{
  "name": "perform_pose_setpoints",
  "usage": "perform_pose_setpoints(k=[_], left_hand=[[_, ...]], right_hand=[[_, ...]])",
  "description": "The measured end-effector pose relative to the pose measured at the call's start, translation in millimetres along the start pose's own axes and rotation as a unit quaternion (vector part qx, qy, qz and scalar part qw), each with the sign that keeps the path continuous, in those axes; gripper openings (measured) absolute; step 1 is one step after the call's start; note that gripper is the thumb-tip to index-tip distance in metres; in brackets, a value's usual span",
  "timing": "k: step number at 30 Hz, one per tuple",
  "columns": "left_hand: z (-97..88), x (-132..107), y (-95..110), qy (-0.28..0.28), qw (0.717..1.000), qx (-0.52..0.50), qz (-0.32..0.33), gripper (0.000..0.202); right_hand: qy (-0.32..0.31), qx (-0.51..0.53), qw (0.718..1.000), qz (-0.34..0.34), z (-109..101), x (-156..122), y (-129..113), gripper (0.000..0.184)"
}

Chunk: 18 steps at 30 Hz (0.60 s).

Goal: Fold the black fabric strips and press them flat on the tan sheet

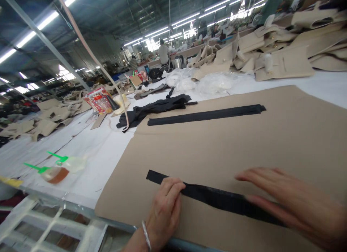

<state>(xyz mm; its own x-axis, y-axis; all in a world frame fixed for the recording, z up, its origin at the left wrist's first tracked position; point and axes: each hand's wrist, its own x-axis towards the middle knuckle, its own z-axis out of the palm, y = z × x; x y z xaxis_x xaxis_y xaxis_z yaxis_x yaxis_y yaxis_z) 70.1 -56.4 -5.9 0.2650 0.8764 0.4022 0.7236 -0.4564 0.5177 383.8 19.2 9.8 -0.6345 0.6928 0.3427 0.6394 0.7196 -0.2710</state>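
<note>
Long black fabric-like strip (214,196) lies on a broad tan sheet (217,147), pinched by the left hand (167,203), presumably for steadiness, the right hand (292,197) holding thumb and fingers apart.

Over the brown sheet (195,147), a hand could pass along the bare band between its far black strip (206,115) and near black strip (214,197), though the right hand (303,205) occupies its near right part, a dark cloth pile (159,106) crowds its far left corner, and plastic bags (214,82) lie beyond.
</note>
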Motion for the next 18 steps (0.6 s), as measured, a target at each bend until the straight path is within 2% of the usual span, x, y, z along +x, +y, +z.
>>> perform_pose_setpoints(k=[2, 4, 6, 9, 13, 18], left_hand=[[0.1, 3.8, -4.3, -0.007, 1.0, -0.008, -0.011, 0.041], [0.6, 6.4, -9.7, -0.039, 0.999, -0.001, -0.002, 0.045], [0.7, 7.3, -14.8, -0.08, 0.996, 0.016, 0.017, 0.045], [-0.3, 6.7, -20.4, -0.111, 0.992, 0.046, 0.044, 0.045], [-1.8, 5.6, -24.9, -0.12, 0.99, 0.05, 0.058, 0.049], [-1.4, 5.9, -26.8, -0.121, 0.988, 0.068, 0.074, 0.059]], right_hand=[[-0.064, 0.048, 0.997, -0.016, 15.5, 26.4, -28.5, 0.029], [-0.091, 0.075, 0.993, -0.008, 31.5, 47.6, -51.2, 0.028], [-0.108, 0.086, 0.99, 0.009, 44.0, 59.2, -61.8, 0.025], [-0.129, 0.113, 0.985, 0.015, 51.5, 61.2, -58.1, 0.017], [-0.139, 0.141, 0.98, -0.011, 46.4, 54.2, -43.9, 0.013], [-0.135, 0.081, 0.983, -0.089, 42.8, 46.5, -33.9, 0.017]])
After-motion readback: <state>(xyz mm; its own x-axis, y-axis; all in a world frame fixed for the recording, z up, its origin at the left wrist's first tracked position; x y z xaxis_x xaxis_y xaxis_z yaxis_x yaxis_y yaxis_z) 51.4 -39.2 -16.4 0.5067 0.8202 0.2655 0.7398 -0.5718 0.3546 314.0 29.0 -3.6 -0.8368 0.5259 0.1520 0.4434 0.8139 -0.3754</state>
